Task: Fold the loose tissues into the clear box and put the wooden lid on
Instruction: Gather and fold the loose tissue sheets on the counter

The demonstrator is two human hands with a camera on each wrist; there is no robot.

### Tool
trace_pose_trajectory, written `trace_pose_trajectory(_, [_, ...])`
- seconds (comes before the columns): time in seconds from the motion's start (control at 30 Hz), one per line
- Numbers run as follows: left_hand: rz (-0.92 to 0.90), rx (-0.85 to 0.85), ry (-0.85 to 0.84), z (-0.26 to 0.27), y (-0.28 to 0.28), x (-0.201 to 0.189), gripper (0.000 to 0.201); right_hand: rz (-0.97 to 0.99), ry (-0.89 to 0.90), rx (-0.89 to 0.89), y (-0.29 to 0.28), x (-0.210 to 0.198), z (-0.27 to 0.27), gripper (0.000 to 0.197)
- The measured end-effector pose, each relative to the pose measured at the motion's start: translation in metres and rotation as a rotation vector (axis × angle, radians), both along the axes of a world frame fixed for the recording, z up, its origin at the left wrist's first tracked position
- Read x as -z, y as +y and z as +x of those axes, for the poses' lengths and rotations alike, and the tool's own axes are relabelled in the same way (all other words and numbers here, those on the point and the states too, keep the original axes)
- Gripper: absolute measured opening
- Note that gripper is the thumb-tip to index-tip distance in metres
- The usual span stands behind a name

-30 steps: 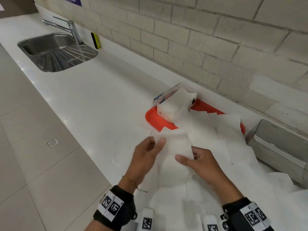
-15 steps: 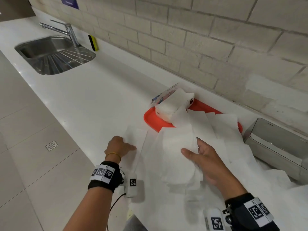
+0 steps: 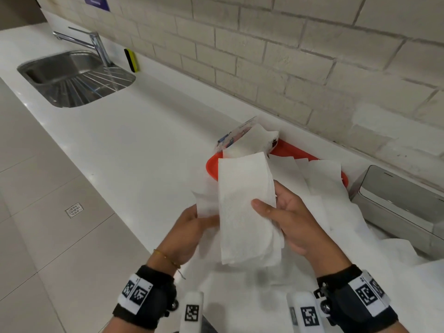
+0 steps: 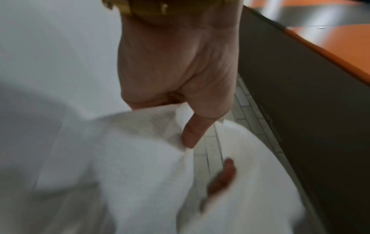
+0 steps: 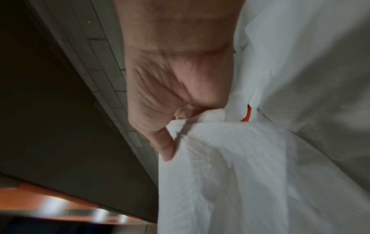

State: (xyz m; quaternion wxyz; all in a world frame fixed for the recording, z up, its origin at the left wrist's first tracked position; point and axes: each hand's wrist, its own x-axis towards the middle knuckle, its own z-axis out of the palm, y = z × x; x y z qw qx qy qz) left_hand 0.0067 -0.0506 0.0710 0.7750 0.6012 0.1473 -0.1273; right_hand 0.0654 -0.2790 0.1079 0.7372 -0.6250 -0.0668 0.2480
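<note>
Right hand (image 3: 298, 222) grips a folded stack (image 3: 245, 207) of tissues: thumb across the front face, fingers curled behind the right edge. Stack is held up off the counter (image 3: 134, 150), long axis running away from the person, several layers visible at the right edge. Right wrist view confirms it: thumb (image 5: 166, 147) pressed on the tissue, paper bunched in the palm.

Left hand (image 3: 187, 231) pinches a single tissue (image 3: 206, 203) at the stack's left side; its sheet sticks out left from behind the stack. Left wrist view is blurred but shows the thumb (image 4: 192, 134) pressing on white paper with the fingers hidden under it.

More loose tissues (image 3: 336, 203) lie spread on the counter below and right of the hands, some overlapping the red tray (image 3: 212, 169). On the tray's far end sits a tissue pack (image 3: 245, 140), opened, with a sheet pulled up out of it.

Clear box (image 3: 396, 203) stands at the right, just beside the tray and against the brick wall (image 3: 288, 56), tissues touching its near side. Contents cannot be made out. Lid is not identifiable in any view.

Far left: steel sink (image 3: 74, 78) with tap (image 3: 93, 43), and a yellow sponge (image 3: 131, 60) standing against the wall. Both wrists carry black bands with marker tags.
</note>
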Motion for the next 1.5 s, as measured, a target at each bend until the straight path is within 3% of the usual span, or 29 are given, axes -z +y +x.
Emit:
trace_pose_trajectory(0.13, [-0.236, -0.029, 0.026, -0.001, -0.026, 0.000, 0.035, -0.193, -0.077, 0.017, 0.009, 0.003, -0.001, 0.042])
trace_pose_trajectory(0.23, [-0.402, -0.062, 0.090, 0.003, -0.033, 0.001, 0.063, -0.397, -0.187, 0.032, 0.010, 0.005, -0.002, 0.039])
trace_pose_trajectory(0.3, [-0.383, -0.044, 0.118, 0.005, -0.036, 0.003, 0.073, -0.564, -0.289, -0.019, 0.010, 0.006, -0.004, 0.044])
trace_pose_trajectory(0.43, [-0.265, 0.004, 0.102, 0.006, -0.044, 0.015, 0.054, -0.739, -0.407, -0.183, 0.015, 0.004, -0.008, 0.063])
trace_pose_trajectory(0.53, [-0.341, 0.006, 0.103, 0.005, -0.044, 0.020, 0.047, -0.903, -0.457, -0.196, 0.015, 0.006, -0.002, 0.093])
trace_pose_trajectory(0.63, [-0.413, 0.062, 0.063, 0.004, -0.041, 0.023, 0.050, -0.856, -0.402, -0.262, 0.009, 0.012, 0.003, 0.121])
trace_pose_trajectory(0.73, [-0.417, 0.110, 0.017, 0.005, -0.042, 0.022, 0.053, -0.800, -0.331, -0.399, 0.006, 0.016, 0.004, 0.121])
trace_pose_trajectory(0.83, [-0.418, 0.072, -0.042, 0.006, -0.042, 0.023, 0.048, -0.788, -0.265, -0.333, 0.003, 0.022, 0.006, 0.122])
trace_pose_trajectory(0.9, [-0.435, 0.039, -0.070, 0.006, -0.039, 0.024, 0.046, -0.736, -0.218, -0.275, -0.003, 0.026, 0.006, 0.098])
trace_pose_trajectory(1.0, [-0.436, -0.086, -0.078, 0.006, -0.028, 0.029, 0.039, -0.606, -0.149, -0.231, -0.022, 0.031, 0.006, 0.040])
trace_pose_trajectory(1.07, [-0.353, -0.199, -0.071, 0.006, -0.014, 0.036, 0.035, -0.513, -0.129, -0.108, -0.034, 0.038, 0.004, 0.027])
trace_pose_trajectory(1.2, [-0.126, -0.211, -0.059, -0.002, 0.009, 0.051, 0.036, -0.391, -0.049, 0.151, -0.041, 0.066, 0.000, 0.029])
trace_pose_trajectory(1.37, [0.209, -0.174, -0.092, -0.007, 0.017, 0.067, 0.026, -0.437, -0.024, 0.155, -0.028, 0.095, -0.010, 0.046])
trace_pose_trajectory(1.5, [0.245, -0.166, -0.105, -0.010, 0.013, 0.072, 0.031, -0.426, -0.045, 0.151, -0.023, 0.096, -0.015, 0.049])
